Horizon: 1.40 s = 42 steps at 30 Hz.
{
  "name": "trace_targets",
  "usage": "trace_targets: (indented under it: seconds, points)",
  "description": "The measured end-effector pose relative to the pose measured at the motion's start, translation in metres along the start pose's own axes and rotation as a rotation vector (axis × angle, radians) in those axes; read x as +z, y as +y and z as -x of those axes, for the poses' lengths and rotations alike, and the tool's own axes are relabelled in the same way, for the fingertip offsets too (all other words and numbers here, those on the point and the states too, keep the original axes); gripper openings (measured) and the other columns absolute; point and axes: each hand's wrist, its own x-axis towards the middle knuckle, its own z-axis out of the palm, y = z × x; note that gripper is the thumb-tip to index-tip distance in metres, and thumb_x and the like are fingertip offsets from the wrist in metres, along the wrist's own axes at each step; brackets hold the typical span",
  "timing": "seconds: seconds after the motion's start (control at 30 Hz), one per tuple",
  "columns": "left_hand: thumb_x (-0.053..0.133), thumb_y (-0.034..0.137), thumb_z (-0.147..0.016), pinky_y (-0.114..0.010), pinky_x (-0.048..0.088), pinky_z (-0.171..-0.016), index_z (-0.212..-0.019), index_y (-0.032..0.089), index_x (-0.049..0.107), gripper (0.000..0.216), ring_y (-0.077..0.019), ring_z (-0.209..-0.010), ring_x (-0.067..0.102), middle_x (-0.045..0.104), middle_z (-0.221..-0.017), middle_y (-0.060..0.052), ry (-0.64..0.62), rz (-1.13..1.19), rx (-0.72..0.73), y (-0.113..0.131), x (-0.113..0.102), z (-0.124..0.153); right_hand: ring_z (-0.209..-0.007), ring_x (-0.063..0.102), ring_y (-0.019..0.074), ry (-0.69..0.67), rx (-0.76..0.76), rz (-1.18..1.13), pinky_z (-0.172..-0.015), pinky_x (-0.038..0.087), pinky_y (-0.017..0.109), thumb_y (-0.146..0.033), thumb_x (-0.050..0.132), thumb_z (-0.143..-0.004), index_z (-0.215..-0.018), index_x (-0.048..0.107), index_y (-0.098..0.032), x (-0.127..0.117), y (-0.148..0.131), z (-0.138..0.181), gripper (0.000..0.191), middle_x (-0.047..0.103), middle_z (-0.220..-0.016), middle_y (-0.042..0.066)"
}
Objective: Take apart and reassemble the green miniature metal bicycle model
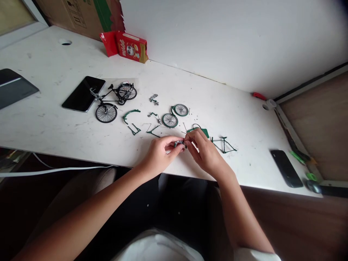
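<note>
Small part (179, 144), half hidden by fingertips (191, 138)

We see two bare hands, the left hand (159, 154) and the right hand (205, 152), each with slim fingers (174, 149). Back from the fingers, both forearms are uncovered as far as they show. Farthest from the fingertips, a short white sleeve (255, 254) caps the right arm, next to a white shirt (157, 248). Behind the wrists, dark trousers (179, 203) cover the lap.
</note>
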Motion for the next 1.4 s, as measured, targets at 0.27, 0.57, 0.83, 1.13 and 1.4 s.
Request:
trace_targets:
  seconds: [0.27,0.57,0.83,1.13,1.4]
  points:
    - [0.074,0.025,-0.100,-0.035,0.069,-0.086,-0.115,0.014,0.077,0.019,-0.0238,-0.093,0.083,0.084,-0.104,-0.012,-0.032,-0.005,0.018,-0.001,-0.002,-0.002,-0.092,0.064,0.0204,-0.016,-0.011,-0.060,-0.078,0.053,0.038,-0.023,0.052,-0.112,-0.114,0.061,-0.027,-0.005,-0.003,0.000,0.010,0.064,-0.108,0.007]
    - [0.070,0.018,-0.101,-0.032,0.067,-0.082,-0.114,0.017,0.080,0.016,-0.0214,-0.092,0.080,0.083,-0.104,-0.010,-0.026,-0.120,0.148,0.001,-0.003,0.000,-0.081,0.067,0.0213,0.138,-0.019,-0.134,-0.068,0.052,0.039,-0.027,0.075,-0.100,-0.104,0.079,-0.030,-0.005,0.001,0.004,0.007,0.077,-0.102,0.005]
    - [0.068,0.012,-0.100,-0.031,0.068,-0.082,-0.117,0.017,0.081,0.022,-0.0205,-0.093,0.080,0.081,-0.104,-0.011,-0.045,-0.137,0.171,0.003,-0.003,0.001,-0.070,0.057,0.0162,0.170,0.064,-0.400,-0.053,0.036,0.034,-0.027,0.082,-0.093,-0.091,0.081,-0.029,-0.002,0.009,0.000,0.003,0.076,-0.091,0.004]
    - [0.074,0.020,-0.100,-0.034,0.070,-0.084,-0.116,0.017,0.082,0.018,-0.0224,-0.092,0.082,0.084,-0.104,-0.011,-0.057,-0.040,0.084,-0.003,-0.003,-0.001,-0.065,0.041,0.0150,0.079,0.119,-0.382,-0.058,0.035,0.036,-0.031,0.072,-0.099,-0.091,0.074,-0.027,-0.002,0.011,-0.001,0.010,0.068,-0.087,0.003]
    - [0.077,0.028,-0.098,-0.036,0.069,-0.086,-0.110,0.014,0.080,0.018,-0.0220,-0.089,0.083,0.084,-0.102,-0.012,-0.062,0.154,-0.022,0.000,-0.003,-0.006,-0.070,0.045,0.0158,0.105,0.150,-0.314,-0.060,0.037,0.036,-0.038,0.065,-0.106,-0.099,0.066,-0.026,0.001,0.003,0.000,0.014,0.064,-0.093,0.004]
